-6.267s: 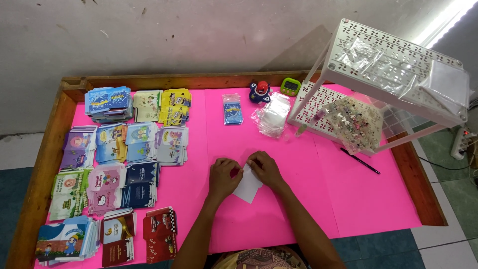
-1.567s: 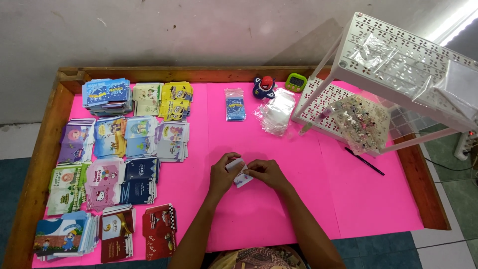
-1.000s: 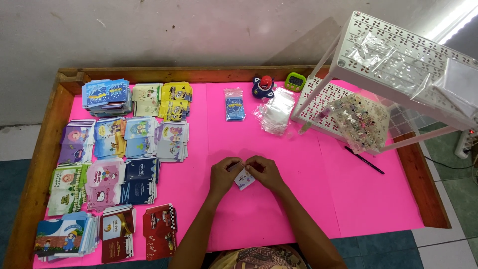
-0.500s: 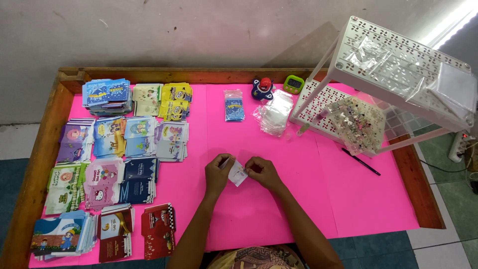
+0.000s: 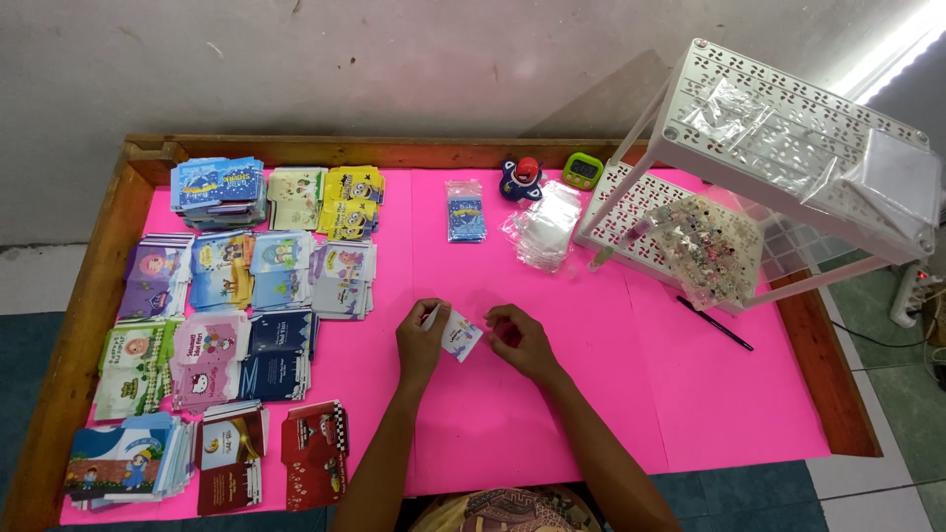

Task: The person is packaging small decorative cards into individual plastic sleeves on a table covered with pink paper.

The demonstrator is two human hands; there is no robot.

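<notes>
My left hand (image 5: 421, 341) holds a small white printed card (image 5: 460, 335) by its left edge, tilted just above the pink table cover (image 5: 512, 414). My right hand (image 5: 520, 341) sits just right of the card with its fingers curled, close to the card's right edge; whether it touches the card I cannot tell. Both forearms reach in from the near edge of the table.
Several stacks of colourful printed envelopes (image 5: 217, 296) fill the left third. A small blue packet (image 5: 465, 211), clear plastic bags (image 5: 544, 229), a toy figure (image 5: 521, 178) and a green timer (image 5: 582, 170) lie at the back. A white perforated rack (image 5: 788, 148) stands right, a black pen (image 5: 714, 322) beside it.
The white card, earlier flat under both hands, has been lifted and folded smaller. It now sits in my left hand, and my right hand has drawn slightly away to the right.
</notes>
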